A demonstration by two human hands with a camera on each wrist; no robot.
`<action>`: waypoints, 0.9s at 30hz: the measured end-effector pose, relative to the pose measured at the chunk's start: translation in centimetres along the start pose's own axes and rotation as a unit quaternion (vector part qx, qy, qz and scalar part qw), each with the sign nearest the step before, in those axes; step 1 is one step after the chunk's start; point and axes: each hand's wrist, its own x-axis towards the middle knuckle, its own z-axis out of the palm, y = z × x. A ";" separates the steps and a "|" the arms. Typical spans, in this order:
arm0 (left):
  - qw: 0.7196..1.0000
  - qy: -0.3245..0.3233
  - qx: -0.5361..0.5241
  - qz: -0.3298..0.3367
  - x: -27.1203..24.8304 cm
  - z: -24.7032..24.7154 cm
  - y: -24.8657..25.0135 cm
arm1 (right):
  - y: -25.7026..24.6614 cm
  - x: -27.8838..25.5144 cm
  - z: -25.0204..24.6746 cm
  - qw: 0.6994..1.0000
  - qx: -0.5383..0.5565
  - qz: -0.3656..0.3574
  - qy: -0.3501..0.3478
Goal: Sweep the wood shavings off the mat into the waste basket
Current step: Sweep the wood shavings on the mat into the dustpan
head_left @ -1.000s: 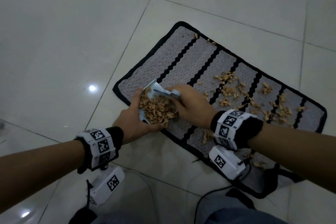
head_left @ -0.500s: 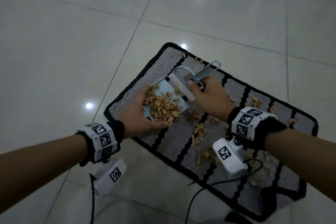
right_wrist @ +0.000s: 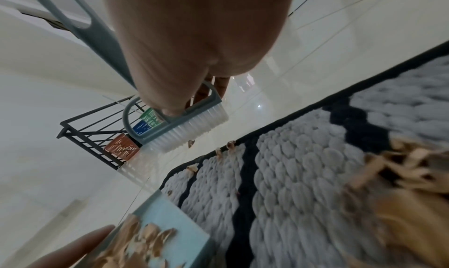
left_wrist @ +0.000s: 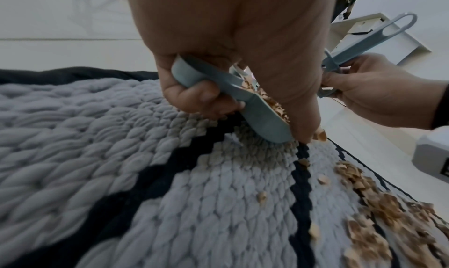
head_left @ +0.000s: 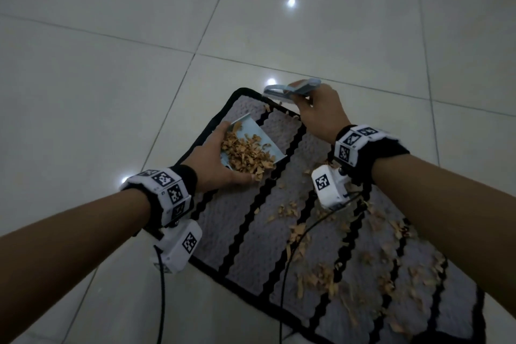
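The mat (head_left: 245,237) is chunky grey knit, crossed by black zigzag stripes and edged in black. Tan wood shavings (head_left: 315,276) fleck it. The dustpan (head_left: 258,135) is pale blue, the brush (right_wrist: 170,126) grey-blue with white bristles. The floor (head_left: 111,36) is glossy off-white tile.

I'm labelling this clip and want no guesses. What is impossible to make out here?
- Waste basket: none identifiable in any view.
- Dustpan handle: head view, covered by the left hand.
- Brush grip: right wrist view, right hand blocks it.
- Mat near end: head view, cut by the edge.
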 end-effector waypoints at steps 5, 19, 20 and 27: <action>1.000 0.003 0.001 -0.002 1.0 -0.2 -0.5 | 1.0 1.3 0.8 0.999 -0.007 -0.041 -0.024; 0.998 -0.021 -0.001 0.050 -1.2 0.2 -1.1 | 1.7 -6.2 -1.8 0.994 -0.051 -0.069 -0.067; 0.998 -0.023 0.001 0.054 -1.5 0.2 -1.3 | 1.6 -5.4 -1.9 0.996 -0.040 -0.071 -0.045; 0.999 -0.017 0.014 0.046 -2.1 0.2 -0.7 | 1.6 2.5 -0.4 0.997 -0.075 0.033 -0.001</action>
